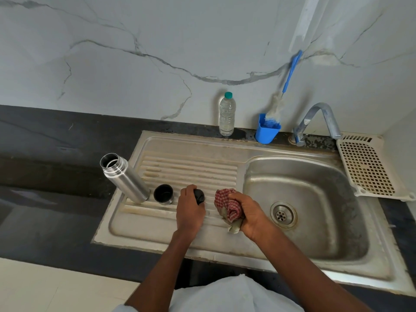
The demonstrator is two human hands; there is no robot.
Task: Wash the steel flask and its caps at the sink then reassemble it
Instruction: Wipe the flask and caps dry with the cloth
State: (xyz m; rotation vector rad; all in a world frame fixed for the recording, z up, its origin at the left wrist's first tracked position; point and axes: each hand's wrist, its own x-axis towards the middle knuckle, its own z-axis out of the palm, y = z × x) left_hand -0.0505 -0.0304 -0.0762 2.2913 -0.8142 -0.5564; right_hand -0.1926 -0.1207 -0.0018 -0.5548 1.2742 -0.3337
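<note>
While the inner cap (199, 196) is gripped by the left hand (189, 211) and the checked cloth (228, 207) is bunched in the right hand (249, 216), the steel flask (125, 177), left of both, is judged rigid, wet-slippery; best taken mid-body.

Both forearms reach forward; the left grip (190, 210) curls round something dark, the right grip (248, 216) is fisted on cloth.
</note>
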